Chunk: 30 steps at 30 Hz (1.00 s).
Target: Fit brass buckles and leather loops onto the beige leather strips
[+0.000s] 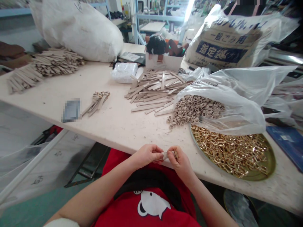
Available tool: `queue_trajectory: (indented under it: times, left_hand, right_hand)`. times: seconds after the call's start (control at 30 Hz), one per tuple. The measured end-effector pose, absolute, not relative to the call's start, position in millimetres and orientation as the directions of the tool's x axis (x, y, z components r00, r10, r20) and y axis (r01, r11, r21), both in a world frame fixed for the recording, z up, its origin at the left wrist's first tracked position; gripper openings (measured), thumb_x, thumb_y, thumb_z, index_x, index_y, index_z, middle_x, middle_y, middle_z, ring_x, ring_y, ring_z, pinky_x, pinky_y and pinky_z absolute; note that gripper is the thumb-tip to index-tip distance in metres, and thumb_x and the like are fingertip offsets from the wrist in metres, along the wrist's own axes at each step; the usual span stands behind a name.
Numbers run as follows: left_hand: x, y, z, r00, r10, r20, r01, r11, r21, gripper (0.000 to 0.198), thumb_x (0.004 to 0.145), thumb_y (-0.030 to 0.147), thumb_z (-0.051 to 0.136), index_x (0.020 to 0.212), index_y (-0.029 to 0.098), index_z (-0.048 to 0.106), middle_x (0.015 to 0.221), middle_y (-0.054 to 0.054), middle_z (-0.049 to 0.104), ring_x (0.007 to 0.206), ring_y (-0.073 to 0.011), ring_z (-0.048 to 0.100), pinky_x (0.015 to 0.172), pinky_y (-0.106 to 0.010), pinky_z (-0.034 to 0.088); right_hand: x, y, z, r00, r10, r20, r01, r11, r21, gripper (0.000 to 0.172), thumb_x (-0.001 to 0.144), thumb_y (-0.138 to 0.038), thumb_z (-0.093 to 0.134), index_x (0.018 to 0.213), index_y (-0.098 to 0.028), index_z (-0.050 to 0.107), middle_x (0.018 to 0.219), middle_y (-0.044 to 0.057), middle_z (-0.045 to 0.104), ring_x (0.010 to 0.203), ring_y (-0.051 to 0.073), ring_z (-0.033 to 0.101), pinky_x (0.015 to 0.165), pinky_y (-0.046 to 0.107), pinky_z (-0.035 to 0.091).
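Note:
At the front edge of the table, my left hand (151,155) is closed in a pinch on a short beige strap (165,155). Close beside it, my right hand (178,159) is curled around a small gold buckle (176,154), at the strap's other end. Fingers hide most of both pieces. To the right, a round tray (272,167) holds many gold buckles (233,154). Small beige loops (199,108) spill from a clear plastic bag (239,94) behind it. Loose beige straps (156,90) lie in a heap straight ahead.
Straps with gold buckles (98,101) lie left of centre, near a pixelated item (71,109). Bundled straps (58,61) are stacked far left by a big white sack (80,31). A white box (163,61), a printed sack (222,41) and a blue book-like item (287,143) stand around.

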State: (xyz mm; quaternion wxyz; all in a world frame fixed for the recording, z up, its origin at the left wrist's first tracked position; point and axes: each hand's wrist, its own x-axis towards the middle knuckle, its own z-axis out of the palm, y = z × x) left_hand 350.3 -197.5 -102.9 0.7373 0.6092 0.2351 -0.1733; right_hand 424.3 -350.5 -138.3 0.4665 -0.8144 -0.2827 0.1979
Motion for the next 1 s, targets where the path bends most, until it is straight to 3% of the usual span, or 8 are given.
queue_trajectory:
  times: [0.23, 0.47, 0.63, 0.83, 1.0]
  left_hand:
    - [356, -205, -100, 0.845, 0.050, -0.533, 0.519, 0.163, 0.839, 0.023, 0.066, 0.030, 0.062, 0.079, 0.011, 0.059, 0.059, 0.001, 0.060, 0.054, -0.0087, 0.054, 0.057, -0.021, 0.041]
    - [359, -200, -111, 0.856, 0.050, -0.514, 0.495, 0.210, 0.843, 0.027, 0.064, 0.034, 0.064, 0.078, 0.012, 0.056, 0.066, 0.000, 0.061, 0.060, -0.0101, 0.057, 0.065, -0.025, 0.046]
    - [365, -199, -112, 0.878, 0.042, -0.477, 0.472, 0.091, 0.877, 0.028, 0.067, 0.037, 0.061, 0.079, 0.012, 0.057, 0.065, 0.000, 0.061, 0.061, -0.0110, 0.058, 0.063, -0.024, 0.045]
    - [373, -195, -111, 0.862, -0.013, -0.507, 0.507, 0.023, 0.861, 0.027, 0.068, 0.036, 0.058, 0.082, 0.013, 0.055, 0.066, -0.001, 0.062, 0.059, -0.0110, 0.058, 0.059, -0.023, 0.045]
    - [385, -180, -107, 0.901, 0.004, -0.434, 0.420, -0.261, 0.869, 0.027, 0.075, 0.038, 0.048, 0.073, 0.013, 0.057, 0.064, -0.003, 0.063, 0.056, -0.0113, 0.058, 0.055, -0.021, 0.043]
  right_hand:
    - [432, -357, -130, 0.671, 0.737, -0.074, 0.355, -0.408, -0.841, 0.012, 0.082, -0.032, 0.043, 0.077, -0.022, 0.048, 0.059, -0.003, 0.048, 0.053, 0.013, 0.043, 0.052, 0.026, 0.031]
    - [424, -343, -138, 0.814, 0.581, -0.015, 0.258, -0.384, -0.886, 0.017, 0.084, -0.037, 0.041, 0.077, -0.022, 0.045, 0.056, -0.004, 0.045, 0.051, 0.013, 0.041, 0.051, 0.027, 0.031]
    - [421, -338, -142, 0.837, 0.547, -0.001, 0.246, -0.379, -0.892, 0.018, 0.084, -0.039, 0.040, 0.079, -0.022, 0.045, 0.060, -0.001, 0.050, 0.055, 0.015, 0.045, 0.052, 0.028, 0.032]
    - [428, -336, -143, 0.829, 0.559, -0.011, 0.170, -0.269, -0.948, 0.024, 0.085, -0.044, 0.037, 0.079, -0.022, 0.046, 0.056, -0.004, 0.044, 0.051, 0.014, 0.042, 0.050, 0.027, 0.033]
    - [439, -321, -143, 0.830, 0.553, 0.065, 0.265, -0.290, -0.920, 0.027, 0.088, -0.042, 0.032, 0.084, -0.021, 0.047, 0.064, 0.000, 0.051, 0.057, 0.015, 0.047, 0.054, 0.027, 0.035]
